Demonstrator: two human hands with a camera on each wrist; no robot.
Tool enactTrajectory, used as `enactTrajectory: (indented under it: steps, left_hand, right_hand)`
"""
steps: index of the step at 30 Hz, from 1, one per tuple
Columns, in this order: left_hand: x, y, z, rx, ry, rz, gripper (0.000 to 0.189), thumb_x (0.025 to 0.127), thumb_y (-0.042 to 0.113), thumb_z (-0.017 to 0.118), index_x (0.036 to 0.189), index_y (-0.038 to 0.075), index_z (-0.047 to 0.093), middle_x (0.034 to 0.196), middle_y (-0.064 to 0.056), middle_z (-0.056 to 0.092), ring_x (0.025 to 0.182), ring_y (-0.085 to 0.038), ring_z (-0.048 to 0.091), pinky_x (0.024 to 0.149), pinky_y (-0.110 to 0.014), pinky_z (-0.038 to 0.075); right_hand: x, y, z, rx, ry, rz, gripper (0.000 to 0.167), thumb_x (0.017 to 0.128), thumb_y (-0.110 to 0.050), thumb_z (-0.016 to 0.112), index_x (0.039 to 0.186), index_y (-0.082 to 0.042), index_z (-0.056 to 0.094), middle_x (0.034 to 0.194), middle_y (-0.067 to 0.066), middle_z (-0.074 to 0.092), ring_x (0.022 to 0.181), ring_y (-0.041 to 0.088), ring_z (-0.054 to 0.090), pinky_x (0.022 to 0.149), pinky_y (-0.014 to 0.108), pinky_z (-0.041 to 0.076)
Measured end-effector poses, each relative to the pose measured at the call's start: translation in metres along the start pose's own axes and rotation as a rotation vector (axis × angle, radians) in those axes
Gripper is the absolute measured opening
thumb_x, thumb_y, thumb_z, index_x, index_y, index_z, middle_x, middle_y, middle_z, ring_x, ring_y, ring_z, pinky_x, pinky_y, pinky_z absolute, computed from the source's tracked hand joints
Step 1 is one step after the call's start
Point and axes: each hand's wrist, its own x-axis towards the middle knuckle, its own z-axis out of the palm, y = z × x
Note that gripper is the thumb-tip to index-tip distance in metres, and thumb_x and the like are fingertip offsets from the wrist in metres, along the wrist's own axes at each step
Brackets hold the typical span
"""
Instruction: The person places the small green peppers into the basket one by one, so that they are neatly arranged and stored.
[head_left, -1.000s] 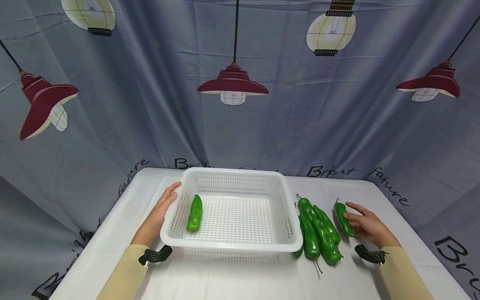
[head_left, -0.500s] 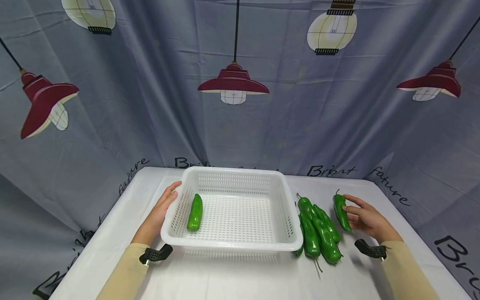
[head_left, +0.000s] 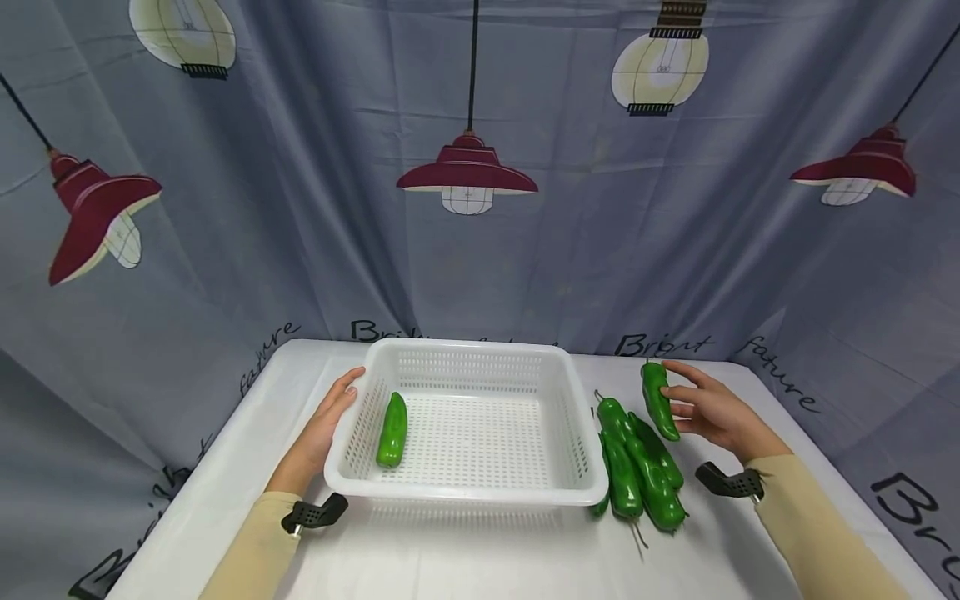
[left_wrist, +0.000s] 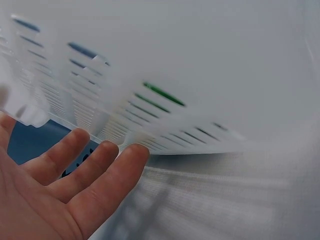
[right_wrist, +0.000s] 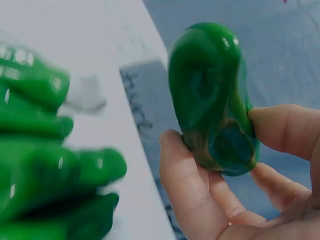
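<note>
My right hand [head_left: 716, 412] holds a green pepper [head_left: 657, 400] off the table, to the right of the basket. In the right wrist view, thumb and fingers pinch the glossy held pepper [right_wrist: 205, 85] at its lower part. A white slatted plastic basket [head_left: 465, 492] stands in the middle, with one green pepper [head_left: 392, 429] lying along its left side. Beside the basket's left wall is my left hand [head_left: 318, 433], its fingertips right at the rim. Its fingers [left_wrist: 107, 187] are stretched out loosely under the rim in the left wrist view.
Several green peppers [head_left: 645, 467] lie in a pile against the basket's right side, stems pointing different ways. All stands on a white-covered table [head_left: 487, 558]. A grey-blue curtain [head_left: 570, 267] printed with lamps hangs behind and at both sides.
My right hand has lifted the pepper from the table and carried it up and leftward, behind the pile. The left hand stays at the basket's left side.
</note>
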Motion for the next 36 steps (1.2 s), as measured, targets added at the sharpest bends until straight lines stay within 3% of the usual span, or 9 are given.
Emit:
enactTrajectory:
  steps: [7,15,23,36]
  left_hand:
    - [-0.003,-0.001,0.007,-0.023,-0.009,-0.006,0.055,0.113,0.038,0.023,0.163,0.021,0.008,0.171,-0.013,0.014,0.155,-0.041,0.023,0.119,-0.050,0.035]
    - [-0.005,-0.002,0.005,-0.019,-0.002,-0.006,0.054,0.113,0.038,0.023,0.163,0.021,0.008,0.171,-0.013,0.014,0.155,-0.042,0.023,0.119,-0.056,0.032]
    - [-0.005,-0.002,0.002,-0.019,-0.003,-0.005,0.054,0.113,0.038,0.024,0.163,0.021,0.009,0.172,-0.013,0.013,0.156,-0.041,0.022,0.120,-0.056,0.030]
    - [-0.003,0.001,0.003,-0.017,0.004,-0.009,0.054,0.113,0.039,0.024,0.162,0.022,0.010,0.171,-0.013,0.015,0.156,-0.040,0.022,0.122,-0.055,0.028]
  right_hand:
    - [-0.001,-0.019,0.024,0.010,-0.040,-0.026,0.083,0.105,-0.014,0.056,0.165,-0.017,-0.001,0.104,-0.014,0.067,0.091,0.008,0.070,0.078,0.032,0.061]
    - [0.006,-0.035,0.054,-0.002,-0.104,-0.034,0.080,0.105,-0.013,0.057,0.165,-0.015,0.005,0.103,-0.010,0.067,0.089,0.009,0.070,0.078,0.035,0.062]
    - [0.015,-0.050,0.089,-0.047,-0.118,-0.041,0.078,0.105,-0.014,0.056,0.165,-0.014,0.006,0.104,-0.008,0.064,0.085,0.008,0.069,0.073,0.033,0.061]
    - [0.037,-0.058,0.151,-0.008,-0.189,-0.023,0.074,0.104,-0.007,0.054,0.165,-0.015,0.013,0.103,0.000,0.068,0.080,0.011,0.072,0.073,0.035,0.062]
